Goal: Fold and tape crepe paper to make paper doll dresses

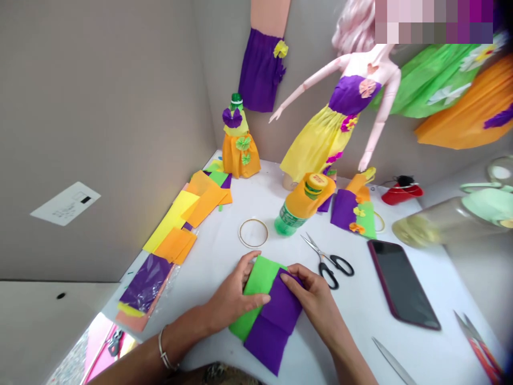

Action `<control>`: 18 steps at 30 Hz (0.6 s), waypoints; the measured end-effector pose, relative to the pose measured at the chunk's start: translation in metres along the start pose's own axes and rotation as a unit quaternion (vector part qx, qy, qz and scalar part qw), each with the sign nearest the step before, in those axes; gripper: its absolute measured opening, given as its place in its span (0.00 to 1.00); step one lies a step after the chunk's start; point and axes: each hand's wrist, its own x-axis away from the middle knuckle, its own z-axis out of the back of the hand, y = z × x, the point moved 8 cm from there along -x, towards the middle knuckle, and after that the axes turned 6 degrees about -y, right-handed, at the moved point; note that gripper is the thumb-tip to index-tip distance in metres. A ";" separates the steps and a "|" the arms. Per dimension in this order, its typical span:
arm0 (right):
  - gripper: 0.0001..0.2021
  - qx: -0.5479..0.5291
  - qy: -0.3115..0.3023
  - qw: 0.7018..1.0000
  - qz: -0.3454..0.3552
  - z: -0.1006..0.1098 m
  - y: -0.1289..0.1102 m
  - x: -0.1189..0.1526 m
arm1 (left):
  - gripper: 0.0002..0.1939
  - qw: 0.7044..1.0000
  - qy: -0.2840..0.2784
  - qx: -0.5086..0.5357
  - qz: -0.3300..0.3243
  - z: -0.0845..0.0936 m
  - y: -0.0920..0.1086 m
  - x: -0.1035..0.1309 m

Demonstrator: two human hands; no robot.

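A green piece of crepe paper or fabric [251, 294] lies under a folded purple piece [276, 315], both low in the middle of the head view. My left hand [236, 294] grips the green piece at its left side, thumb on top and fingers around the edge. With thumb and fingers, my right hand [306, 283] pinches the upper right corner of the purple piece. Black-handled scissors [326, 259] lie partly spread just beyond my right hand. A gold bangle [253, 233] rests on the table above my left hand.
Colored sheets [176, 219] line the table's left edge. A green bottle [288, 216] with an orange wrap stands mid-table, a dressed bottle [241, 144] and a doll [340, 112] behind. A phone [403, 283], red-handled scissors [479, 342] and a jar [436, 219] are at right.
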 end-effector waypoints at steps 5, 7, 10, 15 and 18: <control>0.17 -0.018 0.034 0.999 0.001 0.006 -0.003 0.003 | 0.42 0.991 0.039 -0.131 -0.014 0.006 -0.002 0.001; 0.17 -0.052 0.059 0.997 -0.006 0.012 -0.002 0.005 | 0.41 0.983 0.047 -0.177 -0.022 0.010 -0.001 0.002; 0.18 -0.112 0.082 0.990 -0.019 0.017 0.002 0.005 | 0.39 0.976 0.047 -0.212 -0.030 0.015 0.001 0.002; 0.18 -0.132 0.123 0.983 -0.020 0.024 0.002 0.007 | 0.35 0.961 0.042 -0.271 -0.041 0.036 0.023 0.004; 0.19 -0.112 0.118 0.986 -0.025 0.021 0.001 0.007 | 0.27 0.903 0.115 -0.409 -0.064 0.070 0.055 0.007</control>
